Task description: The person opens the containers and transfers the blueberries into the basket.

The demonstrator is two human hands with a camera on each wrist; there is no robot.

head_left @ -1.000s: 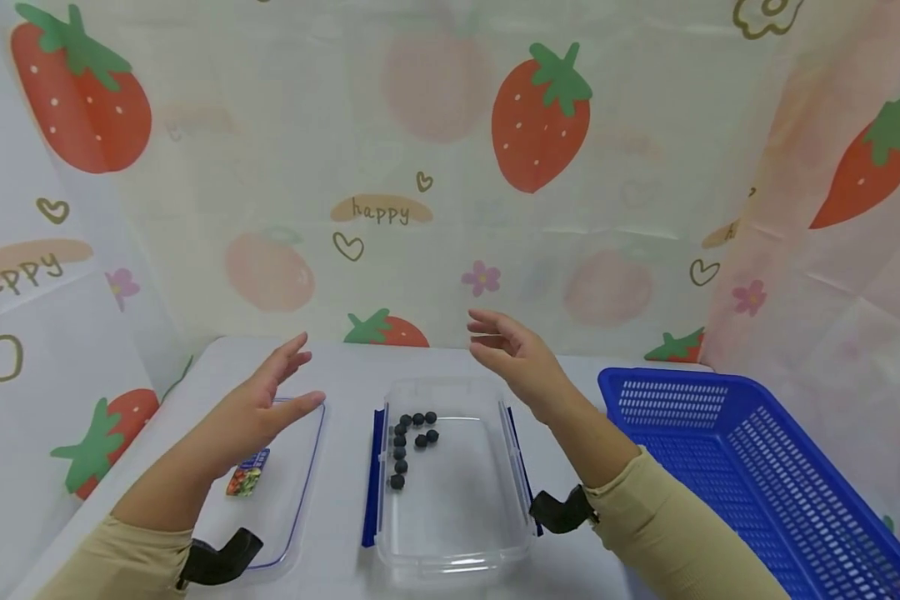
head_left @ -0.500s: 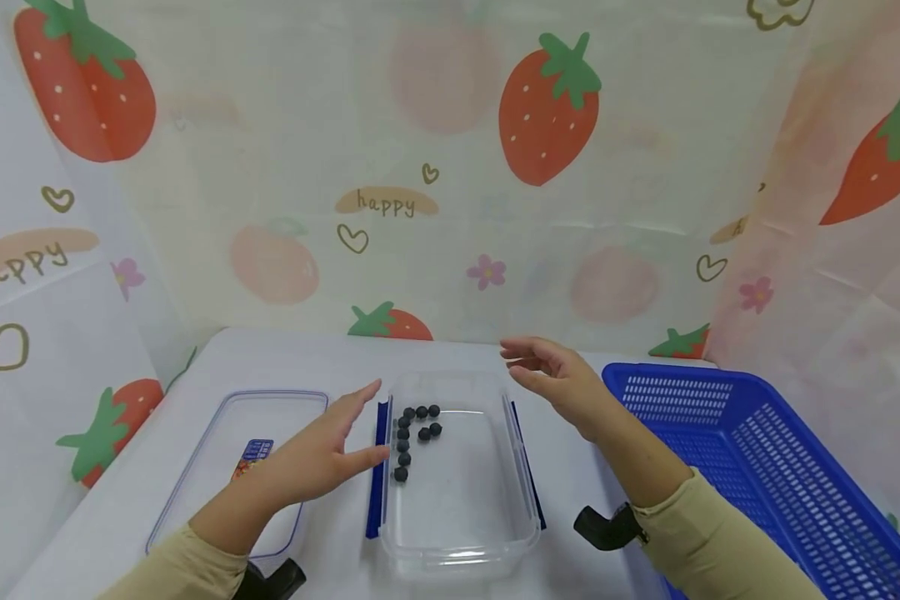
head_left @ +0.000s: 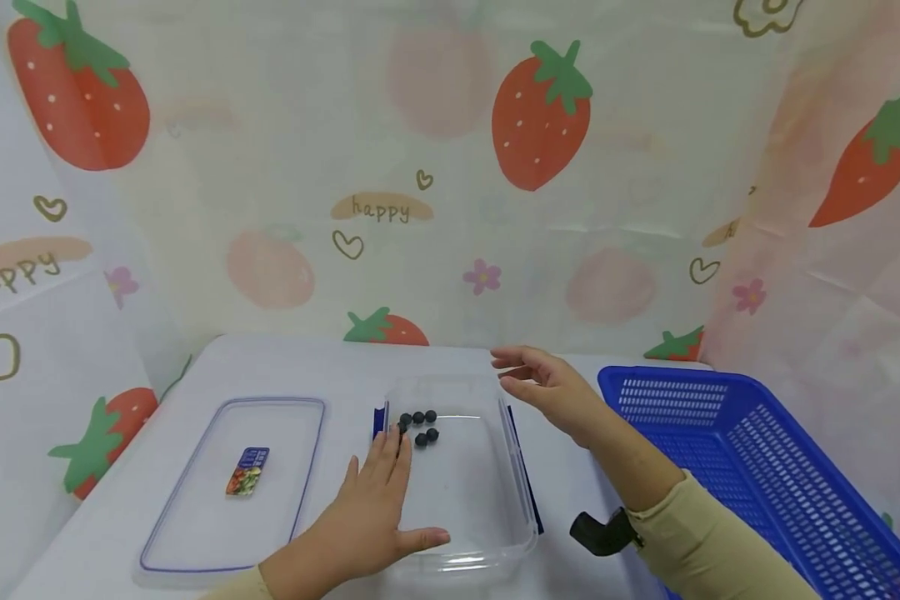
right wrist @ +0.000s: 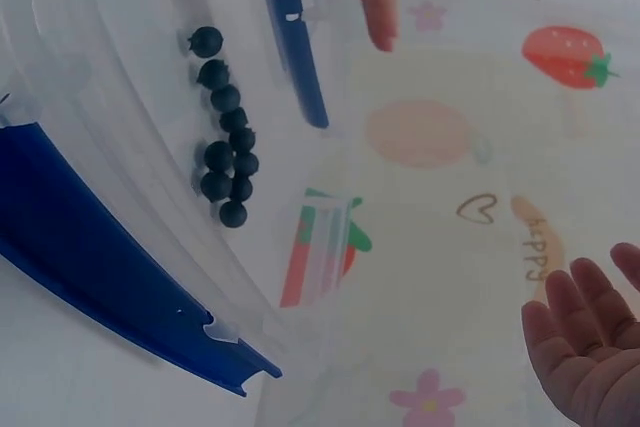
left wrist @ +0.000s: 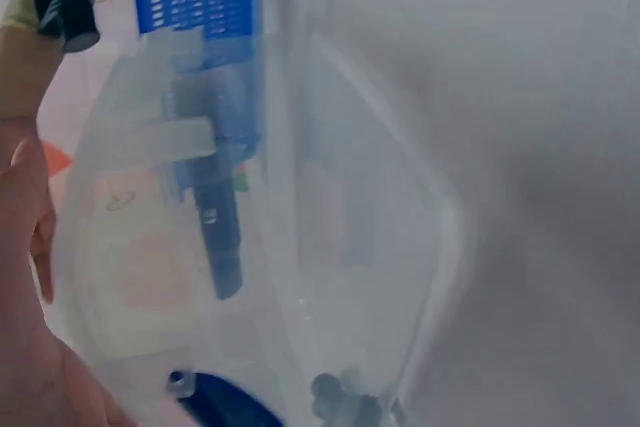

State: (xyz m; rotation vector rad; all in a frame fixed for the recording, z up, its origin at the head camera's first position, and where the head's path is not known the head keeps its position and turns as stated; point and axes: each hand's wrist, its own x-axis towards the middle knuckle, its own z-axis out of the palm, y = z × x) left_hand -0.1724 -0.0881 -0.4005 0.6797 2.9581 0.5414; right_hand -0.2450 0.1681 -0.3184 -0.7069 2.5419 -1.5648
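A clear plastic container with blue side latches stands on the white table. Several dark blueberries lie in it, bunched toward its left wall. My left hand is over the container's left side, fingers straight and pointing forward, thumb spread to the right. In the head view it hides the nearer blueberries and most of the left latch. My right hand is raised by the container's far right corner, fingers loosely bent and holding nothing.
A clear lid with a blue-edged rim lies on the table at left, bearing a small colourful label. To the right stands a blue perforated basket. A strawberry-print curtain closes off the back and sides.
My left hand has moved right and toward me, from over the lid to the container's left side. My right hand has shifted slightly right and down. Container and blueberries look unmoved.
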